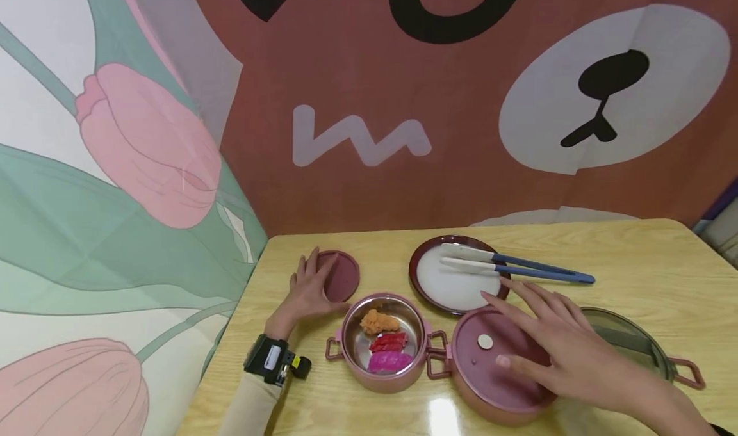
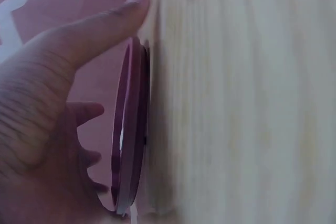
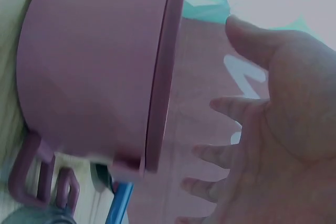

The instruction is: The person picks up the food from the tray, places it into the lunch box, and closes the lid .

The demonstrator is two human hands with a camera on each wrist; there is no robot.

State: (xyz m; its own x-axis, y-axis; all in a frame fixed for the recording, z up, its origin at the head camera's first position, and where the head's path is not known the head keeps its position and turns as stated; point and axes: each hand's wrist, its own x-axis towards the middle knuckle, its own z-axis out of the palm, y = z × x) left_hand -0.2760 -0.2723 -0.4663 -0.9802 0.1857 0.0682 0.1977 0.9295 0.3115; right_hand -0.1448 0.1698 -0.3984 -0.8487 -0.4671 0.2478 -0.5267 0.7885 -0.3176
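My left hand point(image 1: 302, 298) is spread around the near side of a small round mauve lid point(image 1: 346, 279) lying on the table; contact is unclear. In the left wrist view the thumb stretches past the end of the lid point(image 2: 134, 129). My right hand point(image 1: 567, 353) hovers with fingers spread above a mauve pot point(image 1: 496, 410), whose lid is on. A gap shows between palm and pot lid point(image 3: 164, 77) in the right wrist view. Between the hands stands an uncovered mauve pot point(image 1: 385, 385) holding a fried chicken piece point(image 1: 378, 321), a red piece point(image 1: 389, 342) and a magenta piece point(image 1: 389, 362).
Blue-and-white tongs point(image 1: 533, 271) lie across a dark-rimmed white plate point(image 1: 441, 282) behind the pots. Partly behind my right forearm is a round item with a see-through top point(image 1: 625, 337) and a mauve handle point(image 1: 688, 373). The two pots' handles nearly meet. A printed cloth point(image 1: 357, 193) hangs behind the table.
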